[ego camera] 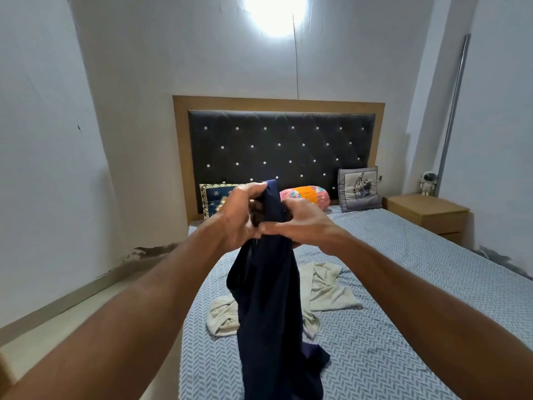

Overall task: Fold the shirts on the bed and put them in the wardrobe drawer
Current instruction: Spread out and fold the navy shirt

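My left hand point(240, 215) and right hand point(297, 223) grip the navy shirt point(268, 307) at its top; its long axis hangs vertically above the bed point(403, 284).

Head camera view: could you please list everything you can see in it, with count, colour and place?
Navy shirt: one, dark blue, held up over the bed, hanging down.
Pale shirt: one, off-white, crumpled on the bed behind the navy one.
Bed: one, blue-grey patterned sheet, centre and right.
Headboard: one, black tufted panel in a wood frame, against the far wall.
Cushions: three; dark blue with gold left, pink and orange middle, grey right.
Bedside cabinet: one, light wood, right of the bed.
Astronaut figure: one, white, behind the cabinet.
Left hand: grips the navy shirt's top.
Right hand: grips the same top.
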